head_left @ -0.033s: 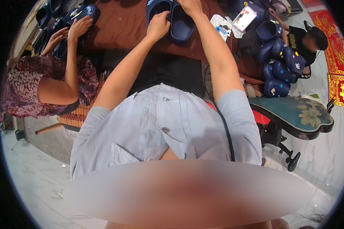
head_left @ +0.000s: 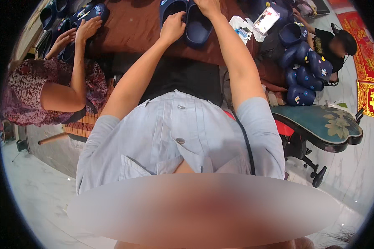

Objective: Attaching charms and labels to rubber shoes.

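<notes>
Two dark navy clogs lie side by side on the brown cloth (head_left: 133, 37), heels toward me; their toes run out at the top edge. My left hand (head_left: 173, 28) is closed on the left clog (head_left: 173, 7), fingers curled at its opening. Over the front of the right clog (head_left: 198, 35) is my right hand (head_left: 207, 7); the picture's top edge cuts off most of its fingers. Right of the clogs lies a small white plastic packet (head_left: 239, 28) with blue and dark bits. Beside it is a lit phone (head_left: 266, 20).
At left another person's hands (head_left: 88, 28) touch navy clogs (head_left: 97, 12) with charms. More decorated clogs (head_left: 301, 94) are heaped at right, near a person in a black cap (head_left: 348, 41). A green flowered seat (head_left: 324, 124) stands at lower right. A dark cord (head_left: 248, 143) hangs along my right side.
</notes>
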`<state>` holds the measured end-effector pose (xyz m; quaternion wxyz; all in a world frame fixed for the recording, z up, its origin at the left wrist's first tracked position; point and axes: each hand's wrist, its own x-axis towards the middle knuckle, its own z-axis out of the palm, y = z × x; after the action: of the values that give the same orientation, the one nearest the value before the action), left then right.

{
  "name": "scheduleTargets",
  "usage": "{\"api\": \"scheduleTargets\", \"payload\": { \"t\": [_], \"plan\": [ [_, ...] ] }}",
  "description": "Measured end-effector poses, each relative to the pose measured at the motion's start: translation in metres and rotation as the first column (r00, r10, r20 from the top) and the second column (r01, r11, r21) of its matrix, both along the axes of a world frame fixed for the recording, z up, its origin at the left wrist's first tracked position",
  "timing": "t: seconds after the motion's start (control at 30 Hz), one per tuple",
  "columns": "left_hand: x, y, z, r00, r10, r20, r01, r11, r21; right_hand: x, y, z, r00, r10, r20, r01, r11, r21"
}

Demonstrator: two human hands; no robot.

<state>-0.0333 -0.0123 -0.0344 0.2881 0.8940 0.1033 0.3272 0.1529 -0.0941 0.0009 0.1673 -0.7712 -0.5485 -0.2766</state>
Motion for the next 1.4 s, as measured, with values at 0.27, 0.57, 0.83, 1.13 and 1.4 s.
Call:
{"api": "scheduleTargets", "payload": {
  "t": [0.27,0.57,0.83,1.13,1.4],
  "plan": [
    [-0.006,0.002,0.005,0.999,0.034,-0.018,-0.034,0.999,0.019,0.021,0.020,-0.023,0.989,0.072,-0.128,-0.050,0.985,0.167],
    [-0.011,-0.005,0.005,1.000,0.017,-0.019,-0.018,0.999,-0.043,0.026,0.010,-0.023,0.853,0.117,-0.508,-0.005,0.976,0.216],
    [-0.023,-0.012,0.017,0.997,-0.006,-0.075,-0.002,0.994,-0.107,-0.002,-0.008,0.008,0.642,0.040,-0.765,0.126,0.979,0.158],
    [-0.025,-0.011,0.023,0.997,-0.055,-0.062,0.048,0.992,-0.116,-0.002,-0.008,0.013,0.867,-0.080,-0.491,0.085,0.996,-0.011],
    [-0.026,-0.012,0.028,0.994,-0.056,-0.090,0.045,0.993,-0.112,-0.019,-0.007,0.034,0.916,0.026,-0.400,-0.006,0.999,0.050]
  ]
}}
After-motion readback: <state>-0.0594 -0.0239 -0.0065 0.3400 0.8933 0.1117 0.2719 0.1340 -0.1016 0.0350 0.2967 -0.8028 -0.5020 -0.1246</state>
